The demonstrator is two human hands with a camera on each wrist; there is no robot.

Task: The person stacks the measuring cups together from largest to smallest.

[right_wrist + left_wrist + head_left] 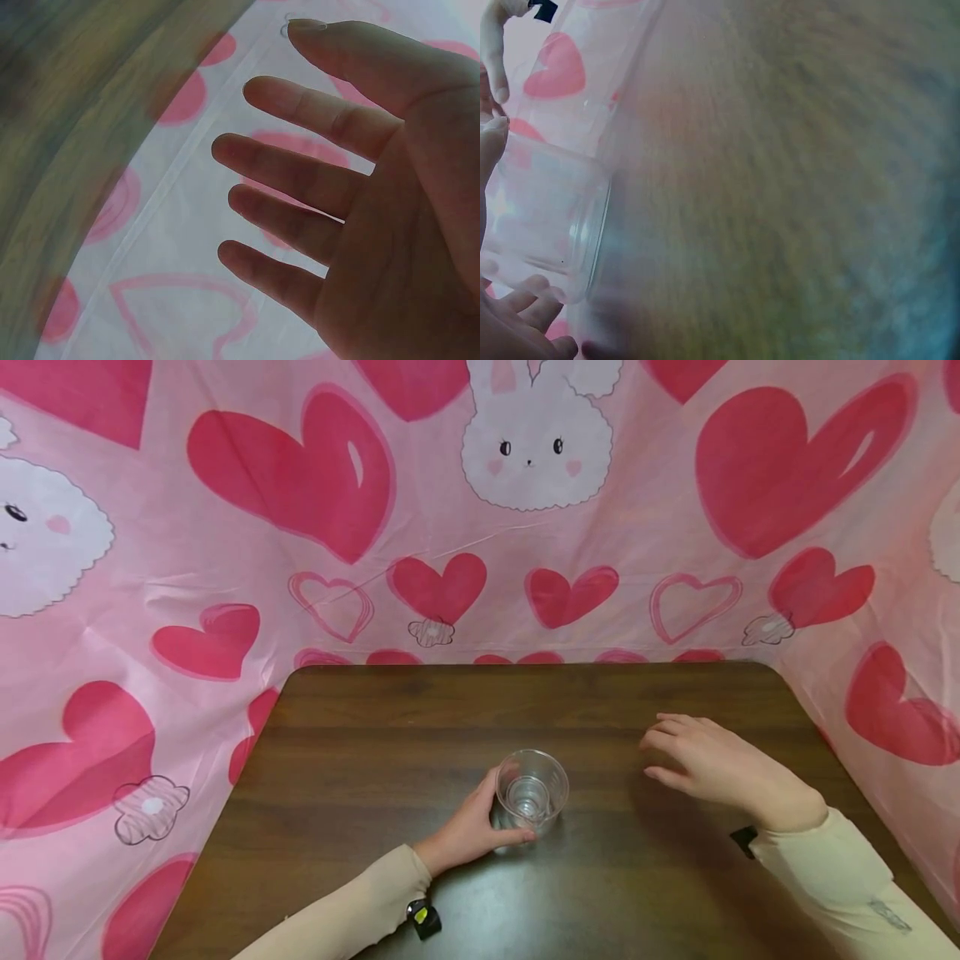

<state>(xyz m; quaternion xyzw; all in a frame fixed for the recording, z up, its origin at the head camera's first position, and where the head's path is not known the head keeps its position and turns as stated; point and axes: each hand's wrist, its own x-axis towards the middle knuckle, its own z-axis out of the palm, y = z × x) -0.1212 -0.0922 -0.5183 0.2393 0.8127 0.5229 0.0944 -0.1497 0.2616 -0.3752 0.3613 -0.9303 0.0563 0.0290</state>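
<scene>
A clear, see-through cup (551, 793) stands upright near the middle of the wooden table, its round mouth facing up. Rings show inside it, and whether it holds anything is hard to tell. My left hand (468, 827) grips its left side, thumb at the near side and fingers round the far side. The left wrist view has the cup (547, 217) between thumb and fingers. My right hand (708, 760) is held above the table, apart from the cup on its right. In the right wrist view that hand's fingers (292, 169) are spread and hold nothing.
The dark brown wooden table (420, 702) has rounded far corners. Behind and beside it hangs a pink cloth (420, 527) printed with hearts and rabbit faces. A black strap piece (426, 918) sits at the left wrist, another black piece (744, 841) at the right.
</scene>
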